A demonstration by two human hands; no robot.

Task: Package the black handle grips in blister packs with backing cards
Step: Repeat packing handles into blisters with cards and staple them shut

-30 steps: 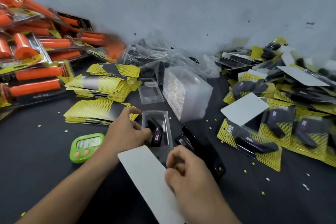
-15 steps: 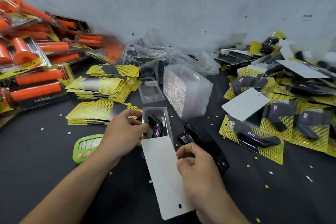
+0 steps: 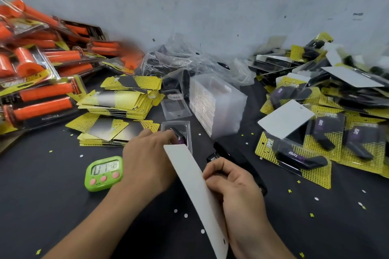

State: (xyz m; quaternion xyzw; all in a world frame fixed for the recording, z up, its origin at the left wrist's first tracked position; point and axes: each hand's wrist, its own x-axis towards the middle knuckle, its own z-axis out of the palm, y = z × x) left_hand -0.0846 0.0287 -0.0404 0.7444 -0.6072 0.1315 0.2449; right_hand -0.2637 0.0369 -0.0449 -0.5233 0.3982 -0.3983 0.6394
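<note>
Right grip [image 3: 235, 191] pinching the white card [image 3: 193, 185] along its right edge, fingers curled in tight. Card tilted up a bit, blank side showing, far end sitting right over the near end of the clear tray [image 3: 186, 125], hang hole down by the right wrist.

Left grip [image 3: 147, 160] just across the card, fingers curled onto the tray's near-left edge, holding it on the counter [image 3: 52, 206]. Black handle [image 3: 179, 134] lying inside that tray, right at the left grip's fingertips, purple label half hidden by the card.

Black stapler [image 3: 235, 157] just behind the right grip, running off to its right. Green timer [image 3: 104, 171] just left of the left grip.

Ahead of the left grip, stacks of yellow cards [image 3: 124, 99]; further left, a heap of orange packs [image 3: 42, 94]. Straight ahead of both grips, one empty tray [image 3: 174, 104] and a block of stacked trays [image 3: 216, 105], with crinkled plastic bags [image 3: 189, 61] behind those. Well right of the right grip, a pile of finished packs [image 3: 294, 157], black handles sealed on yellow cards. Little paper dots [image 3: 185, 215] scattered around both grips.
</note>
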